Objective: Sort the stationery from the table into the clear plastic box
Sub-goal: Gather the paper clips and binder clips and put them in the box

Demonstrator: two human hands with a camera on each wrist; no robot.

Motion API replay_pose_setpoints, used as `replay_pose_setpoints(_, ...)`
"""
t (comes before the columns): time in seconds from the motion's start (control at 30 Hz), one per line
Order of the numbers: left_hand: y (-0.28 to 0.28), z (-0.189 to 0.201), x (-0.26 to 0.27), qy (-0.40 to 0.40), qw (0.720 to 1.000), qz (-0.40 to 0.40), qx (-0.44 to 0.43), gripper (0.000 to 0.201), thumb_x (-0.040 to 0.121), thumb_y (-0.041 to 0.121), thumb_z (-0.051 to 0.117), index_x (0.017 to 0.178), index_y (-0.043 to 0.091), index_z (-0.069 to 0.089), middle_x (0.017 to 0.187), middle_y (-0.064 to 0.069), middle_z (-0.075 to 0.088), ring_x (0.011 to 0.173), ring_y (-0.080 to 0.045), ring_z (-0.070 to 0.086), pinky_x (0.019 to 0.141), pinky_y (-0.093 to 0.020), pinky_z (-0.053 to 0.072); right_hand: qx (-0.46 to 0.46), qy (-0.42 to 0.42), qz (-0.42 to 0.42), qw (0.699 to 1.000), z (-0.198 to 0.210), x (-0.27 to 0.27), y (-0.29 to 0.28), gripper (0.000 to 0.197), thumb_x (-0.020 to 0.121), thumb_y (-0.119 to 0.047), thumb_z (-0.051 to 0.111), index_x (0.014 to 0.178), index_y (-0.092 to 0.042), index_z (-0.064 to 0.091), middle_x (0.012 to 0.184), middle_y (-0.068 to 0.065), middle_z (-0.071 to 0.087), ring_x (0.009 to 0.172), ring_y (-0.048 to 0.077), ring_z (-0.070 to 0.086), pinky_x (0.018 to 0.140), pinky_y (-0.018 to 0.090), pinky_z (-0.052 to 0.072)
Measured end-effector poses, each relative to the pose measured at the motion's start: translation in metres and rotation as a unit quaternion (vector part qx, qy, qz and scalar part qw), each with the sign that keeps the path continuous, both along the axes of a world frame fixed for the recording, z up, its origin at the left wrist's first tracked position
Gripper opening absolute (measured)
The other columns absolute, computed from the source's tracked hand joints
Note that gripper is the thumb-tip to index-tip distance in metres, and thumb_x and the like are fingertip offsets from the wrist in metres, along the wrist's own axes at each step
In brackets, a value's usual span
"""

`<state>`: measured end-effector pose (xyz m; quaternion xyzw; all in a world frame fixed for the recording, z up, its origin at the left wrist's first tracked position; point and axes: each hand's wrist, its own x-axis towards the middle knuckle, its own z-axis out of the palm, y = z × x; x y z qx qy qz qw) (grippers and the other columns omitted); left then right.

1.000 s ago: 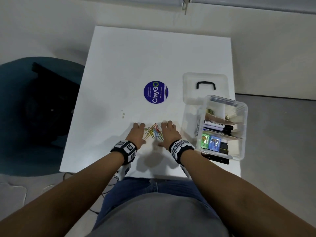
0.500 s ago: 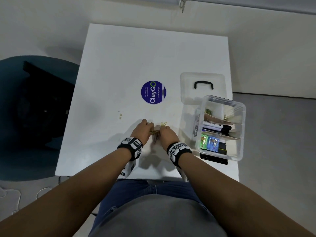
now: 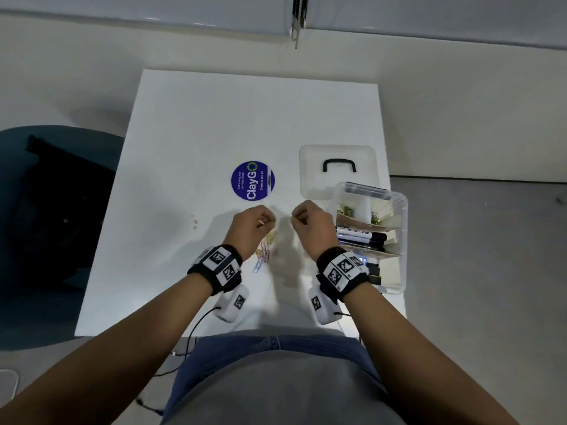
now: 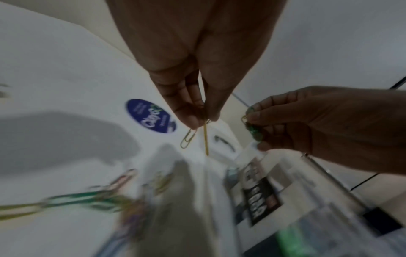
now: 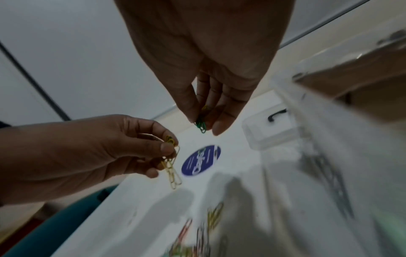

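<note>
Paper clips are the stationery in hand now: the left hand point(image 3: 253, 223) pinches a few yellow clips point(image 5: 170, 169) between thumb and fingertips, and the right hand point(image 3: 310, 223) pinches a small bunch of green clips point(image 5: 201, 125) the same way. Both hands are raised above the white table point(image 3: 190, 124), just left of the clear plastic box point(image 3: 403, 240). A loose pile of coloured clips point(image 3: 264, 251) lies on the table below the left hand, near the front edge.

The likeliest slip is a dropped clip. The yellow ones dangle below the fingers and look hooked together, so a loosened pinch or a quick swing toward the box could shed one onto the table or off its near edge. Clips in the pile may also be tangled, so lifting one could drag others along. With the two colours kept in separate hands, a drop into the wrong section of the box would undo the sorting.

The box stands open at the table's right edge, divided by card strips. Its far section holds small items, probably more clips, though the view is too blurred to be sure. The middle section holds markers point(image 3: 360, 236) lying on their sides, and the near section holds small coloured and dark pieces mostly hidden behind the right wrist. Its lid point(image 3: 337, 154), with a black handle, lies flat on the table just beyond the box.
</note>
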<state>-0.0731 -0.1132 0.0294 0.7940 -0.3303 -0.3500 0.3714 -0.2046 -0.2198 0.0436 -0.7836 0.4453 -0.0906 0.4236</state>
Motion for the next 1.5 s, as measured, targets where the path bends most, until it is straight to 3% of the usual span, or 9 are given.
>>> replay_pose_setpoints(0.23, -0.106, 0.054, -0.065, 0.045, 0.993, -0.021, -0.109, 0.003, 0.086, 0.010, 0.067, 0.089, 0.010, 0.066, 0.076, 0.004, 0.065, 0.071, -0.011, 0.063, 0.070, -0.029, 0.060, -0.046, -0.073, -0.147, 0.985, 0.041, -0.056, -0.070, 0.009, 0.088, -0.014, 0.067, 0.095, -0.010, 0.064, 0.082, -0.003, 0.065, 0.071, 0.006, 0.059, 0.065, 0.013, 0.047)
replay_pose_setpoints(0.4, -0.165, 0.058, -0.114, -0.020, 0.992, -0.069, -0.107, 0.005, 0.084, 0.010, 0.069, 0.088, 0.012, 0.066, 0.081, 0.001, 0.066, 0.077, -0.015, 0.064, 0.075, -0.034, 0.057, -0.062, -0.050, -0.225, 0.971, 0.040, -0.100, -0.109, 0.010, 0.086, -0.015, 0.069, 0.094, -0.011, 0.064, 0.081, -0.002, 0.067, 0.072, 0.012, 0.061, 0.063, 0.021, 0.049)
replay_pose_setpoints(0.5, -0.182, 0.047, -0.135, -0.058, 0.989, -0.114, -0.070, 0.004, 0.087, 0.008, 0.065, 0.091, 0.008, 0.066, 0.088, -0.006, 0.069, 0.080, -0.019, 0.064, 0.079, -0.040, 0.055, -0.057, 0.013, -0.229, 0.972, 0.033, -0.114, -0.121, 0.010, 0.090, -0.013, 0.064, 0.097, -0.007, 0.065, 0.090, 0.007, 0.071, 0.081, 0.021, 0.065, 0.073, 0.031, 0.053)
replay_pose_setpoints(0.63, -0.185, 0.034, -0.144, -0.080, 0.978, -0.190, 0.015, 0.028, 0.090, 0.003, 0.057, 0.116, 0.010, 0.064, 0.119, -0.011, 0.066, 0.109, -0.024, 0.061, 0.099, -0.036, 0.048, -0.027, 0.099, -0.178, 0.979, 0.023, -0.124, -0.127, 0.022, 0.095, -0.009, 0.051, 0.111, -0.006, 0.065, 0.111, 0.014, 0.070, 0.102, 0.029, 0.065, 0.087, 0.032, 0.050)
replay_pose_setpoints(0.73, -0.182, 0.037, -0.137, -0.087, 0.978, -0.191, -0.001, 0.030, 0.091, 0.001, 0.053, 0.115, 0.011, 0.066, 0.117, -0.010, 0.067, 0.108, -0.024, 0.062, 0.096, -0.032, 0.048, -0.041, 0.109, -0.165, 0.979, 0.021, -0.125, -0.126, 0.027, 0.095, -0.008, 0.045, 0.114, -0.008, 0.064, 0.113, 0.014, 0.069, 0.102, 0.030, 0.065, 0.088, 0.033, 0.051)
replay_pose_setpoints(0.97, -0.133, 0.034, -0.067, -0.127, 0.981, -0.146, -0.017, 0.020, 0.092, 0.011, 0.051, 0.104, 0.017, 0.067, 0.104, -0.003, 0.070, 0.089, -0.020, 0.065, 0.081, -0.035, 0.054, -0.066, 0.045, -0.066, 0.995, 0.029, -0.080, -0.093, 0.024, 0.091, -0.007, 0.050, 0.109, -0.011, 0.065, 0.112, 0.007, 0.067, 0.100, 0.022, 0.063, 0.089, 0.031, 0.051)
replay_pose_setpoints(1.17, -0.034, -0.007, 0.013, -0.172, 0.973, -0.098, 0.123, 0.015, 0.089, 0.015, 0.060, 0.104, 0.017, 0.062, 0.100, -0.002, 0.065, 0.087, -0.021, 0.063, 0.079, -0.033, 0.051, -0.031, 0.072, 0.124, 0.989, 0.022, -0.010, -0.023, 0.029, 0.092, -0.012, 0.054, 0.121, -0.011, 0.057, 0.118, 0.009, 0.056, 0.103, 0.024, 0.059, 0.090, 0.031, 0.046)
replay_pose_setpoints(1.37, 0.064, -0.051, 0.041, -0.160, 0.926, -0.175, 0.293, 0.042, 0.078, 0.021, 0.076, 0.112, 0.015, 0.051, 0.114, -0.005, 0.054, 0.098, -0.026, 0.058, 0.085, -0.040, 0.048, 0.008, 0.253, 0.232, 0.939, -0.030, 0.028, 0.029, 0.064, 0.085, 0.001, 0.055, 0.143, -0.011, 0.030, 0.138, 0.019, 0.032, 0.122, 0.039, 0.047, 0.095, 0.046, 0.048)
replay_pose_setpoints(1.5, 0.091, -0.072, 0.030, -0.151, 0.918, -0.233, 0.283, 0.035, 0.080, 0.016, 0.073, 0.108, 0.012, 0.053, 0.110, -0.006, 0.048, 0.095, -0.028, 0.057, 0.078, -0.037, 0.047, -0.006, 0.313, 0.252, 0.916, -0.060, 0.028, 0.043, 0.098, 0.071, -0.025, 0.083, 0.146, -0.010, 0.021, 0.143, 0.019, 0.024, 0.128, 0.038, 0.035, 0.098, 0.046, 0.044)
